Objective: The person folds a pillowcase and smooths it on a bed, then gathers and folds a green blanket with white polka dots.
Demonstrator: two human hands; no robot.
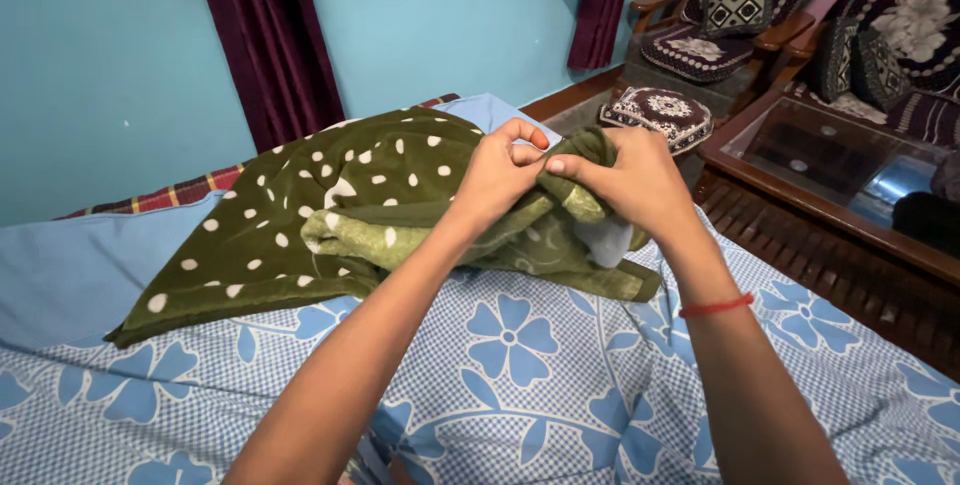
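A dark green blanket [320,205] with white dots lies bunched on the bed, spread toward the left. My left hand [497,173] pinches a fold of it near its right end. My right hand [635,180], with a red thread band at the wrist, grips the same bunched end right beside the left hand, fingertips almost touching. A paler green inner side and a bit of light blue cloth show under my right hand.
The bed carries a blue-and-white flowered sheet [520,365] and a light blue pillow [70,265] at left. A turquoise wall and maroon curtain [275,35] stand behind. A glass-topped wooden table [850,170] and cushioned chairs [720,15] are at right.
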